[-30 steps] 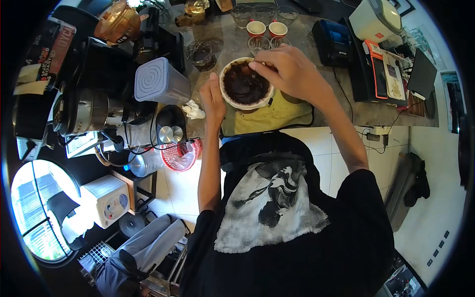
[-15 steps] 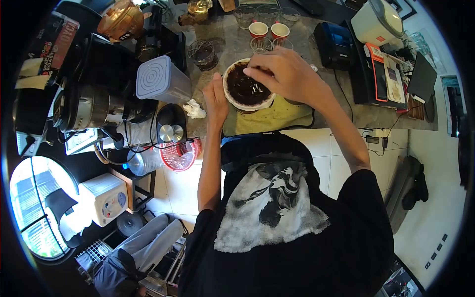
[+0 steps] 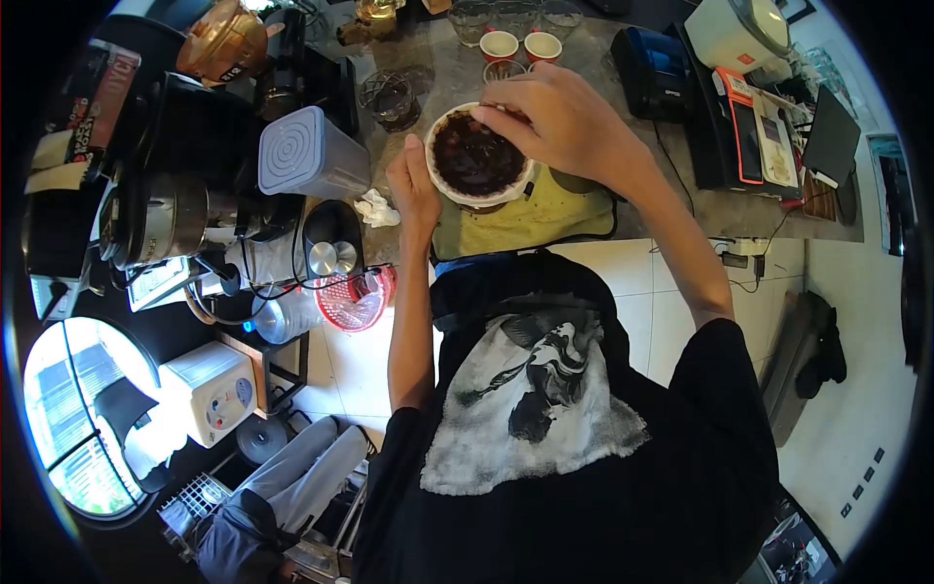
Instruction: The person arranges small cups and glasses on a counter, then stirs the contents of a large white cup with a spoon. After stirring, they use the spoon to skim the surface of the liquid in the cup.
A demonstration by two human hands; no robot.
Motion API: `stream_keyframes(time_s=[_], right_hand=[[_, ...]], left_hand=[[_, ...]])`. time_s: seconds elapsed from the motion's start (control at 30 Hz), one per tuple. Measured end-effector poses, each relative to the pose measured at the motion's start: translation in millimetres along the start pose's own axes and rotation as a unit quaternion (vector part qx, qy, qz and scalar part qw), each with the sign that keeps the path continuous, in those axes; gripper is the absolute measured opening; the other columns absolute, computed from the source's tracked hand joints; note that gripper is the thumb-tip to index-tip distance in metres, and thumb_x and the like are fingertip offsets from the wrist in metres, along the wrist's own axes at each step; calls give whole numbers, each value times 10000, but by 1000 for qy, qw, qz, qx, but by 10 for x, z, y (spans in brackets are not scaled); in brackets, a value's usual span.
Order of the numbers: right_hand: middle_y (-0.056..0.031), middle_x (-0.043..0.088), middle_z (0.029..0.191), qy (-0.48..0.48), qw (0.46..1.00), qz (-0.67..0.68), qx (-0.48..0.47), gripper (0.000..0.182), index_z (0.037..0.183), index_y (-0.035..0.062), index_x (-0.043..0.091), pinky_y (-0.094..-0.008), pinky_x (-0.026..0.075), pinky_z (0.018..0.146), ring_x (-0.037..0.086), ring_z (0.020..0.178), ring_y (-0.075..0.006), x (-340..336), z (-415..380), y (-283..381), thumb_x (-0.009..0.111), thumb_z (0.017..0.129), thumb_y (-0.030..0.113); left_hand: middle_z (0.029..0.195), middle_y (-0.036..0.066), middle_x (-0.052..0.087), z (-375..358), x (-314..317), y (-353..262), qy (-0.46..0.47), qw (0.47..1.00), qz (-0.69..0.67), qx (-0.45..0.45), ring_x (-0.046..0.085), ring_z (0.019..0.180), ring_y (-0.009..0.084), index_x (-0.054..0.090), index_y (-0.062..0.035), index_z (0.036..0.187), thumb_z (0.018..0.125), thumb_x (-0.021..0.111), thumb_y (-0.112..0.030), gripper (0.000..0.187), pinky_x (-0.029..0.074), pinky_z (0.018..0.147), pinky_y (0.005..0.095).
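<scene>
A white-rimmed round bowl (image 3: 449, 192) stands at the near side of the counter, above an olive-green cloth (image 3: 545, 222). Dark brown, glossy, wet-looking contents (image 3: 475, 161) fill it. My left hand (image 3: 415, 187) is upright against the bowl's left side, its fingers closed together and partly hidden. Over the bowl's far right edge, my right hand (image 3: 555, 117) is bent with thumb and fingers in a pinch. Whatever is between those fingertips is too small or hidden to make out.
Two red-and-white cups (image 3: 499, 45) and several glasses stand beyond the bowl. A dark-filled glass (image 3: 394, 105), a lidded plastic container (image 3: 292, 156) and crumpled tissue (image 3: 376, 208) lie to the left. A black printer (image 3: 652, 76) is at right. Someone's grey-trousered legs (image 3: 302, 467) show lower left.
My right hand has shifted towards the bowl's far edge. More of the contents shows, looking wetter and shinier. My left hand keeps its place beside the bowl; the whole view has shifted slightly.
</scene>
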State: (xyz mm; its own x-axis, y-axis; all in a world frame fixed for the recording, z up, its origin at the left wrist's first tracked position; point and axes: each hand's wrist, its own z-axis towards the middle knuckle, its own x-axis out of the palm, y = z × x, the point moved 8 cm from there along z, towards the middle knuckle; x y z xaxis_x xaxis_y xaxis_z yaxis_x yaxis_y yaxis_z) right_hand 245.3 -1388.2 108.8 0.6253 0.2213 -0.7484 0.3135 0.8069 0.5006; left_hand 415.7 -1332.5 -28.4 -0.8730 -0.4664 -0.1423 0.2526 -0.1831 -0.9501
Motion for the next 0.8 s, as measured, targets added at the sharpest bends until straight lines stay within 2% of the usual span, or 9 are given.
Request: stream_keyframes(time_s=[0.07,0.13,0.2,0.27,0.33,0.43,0.57,0.77,0.8], right_hand=[[-116,644,735,-18,1000,18,-15,191,885,58,676,-416,441,678,561,685,-319,-24,4,48,636,922,241],[-117,650,750,38,999,6,-8,199,881,61,675,-411,442,694,554,690,-314,56,-16,96,629,927,250],[-119,655,764,40,999,-13,0,202,878,60,673,-409,443,701,558,704,-313,19,-28,61,627,929,250],[-120,660,778,42,999,-33,10,204,876,59,672,-407,444,707,561,718,-312,27,-30,9,624,931,250],[-117,651,771,27,999,14,26,202,875,59,670,-412,439,711,565,736,-311,48,-14,-51,623,931,247],[-114,643,756,53,999,1,5,203,865,56,662,-416,438,709,566,733,-311,60,-16,46,626,929,246],[-109,645,761,48,999,-16,17,197,883,56,666,-417,434,721,565,734,-314,58,-11,-43,626,929,243],[-108,645,775,25,1000,10,-14,191,876,54,667,-420,433,717,564,734,-315,1,51,112,627,927,234],[-137,651,748,20,999,1,-28,194,872,36,673,-427,463,690,604,719,-337,-26,51,118,620,920,217]], left_hand=[[595,4,486,0,7,-69,5,1000,-10,3,392,606,70,519,35,704,1074,387,-275,501,327,522,318],[598,8,499,8,-11,0,5,1000,-1,4,396,602,71,526,37,709,1074,385,-276,501,328,523,317],[601,11,511,-6,-31,17,4,1000,9,2,400,598,72,532,39,715,1075,382,-278,502,330,523,316],[594,11,503,-17,-14,-42,3,1000,-1,13,395,593,73,531,39,714,1074,383,-273,498,328,521,316],[587,10,489,-25,-11,-48,4,1000,3,10,389,592,73,524,38,709,1072,386,-267,494,324,519,318],[577,9,460,8,-16,-22,0,1000,11,22,376,591,74,508,34,696,1071,390,-260,490,318,515,324],[577,9,437,1,-34,78,-2,1000,9,10,365,592,79,486,25,684,1070,391,-262,490,313,515,333],[581,5,430,-6,-18,77,-10,1000,-11,-5,360,595,77,475,17,678,1070,395,-264,489,310,514,332],[581,5,430,-7,-31,38,-13,1000,-11,-4,360,595,77,475,17,678,1070,395,-264,489,310,514,332]])
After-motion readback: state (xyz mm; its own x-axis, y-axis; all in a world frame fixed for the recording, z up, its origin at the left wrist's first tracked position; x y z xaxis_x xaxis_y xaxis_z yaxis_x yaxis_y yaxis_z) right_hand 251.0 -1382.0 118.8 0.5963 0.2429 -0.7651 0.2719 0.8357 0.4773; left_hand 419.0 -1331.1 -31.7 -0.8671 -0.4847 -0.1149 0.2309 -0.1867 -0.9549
